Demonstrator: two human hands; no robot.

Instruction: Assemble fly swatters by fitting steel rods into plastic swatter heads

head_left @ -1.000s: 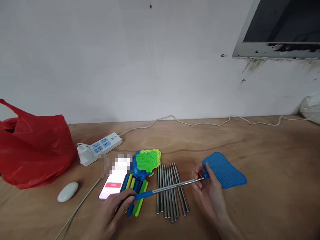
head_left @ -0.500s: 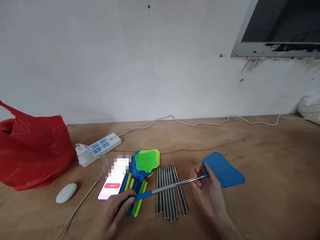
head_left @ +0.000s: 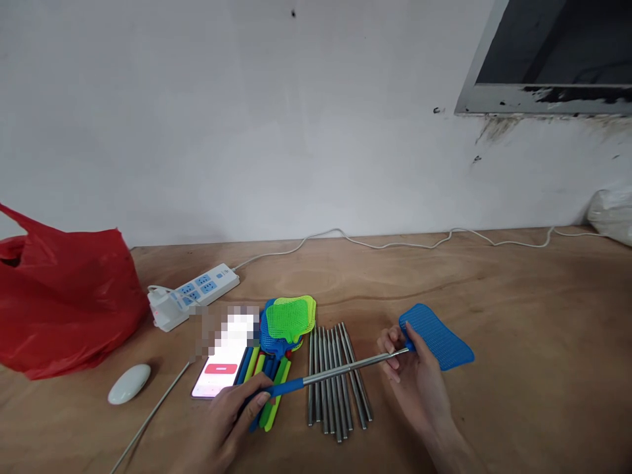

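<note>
I see 1 blue fly swatter [head_left: 434, 334] held above the tabletop [head_left: 518, 342]: my left hand [head_left: 232, 421] grasps its blue handle, my right hand [head_left: 412, 378] pinches the rod by the head. Beneath lie about 9 steel rods [head_left: 336, 382], 1 phone [head_left: 222, 368] and 1 stack of swatter heads [head_left: 289, 319].

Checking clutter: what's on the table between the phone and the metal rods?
Head view: a pile of fly swatters, green and blue, lies between the phone and metal rods.
</note>
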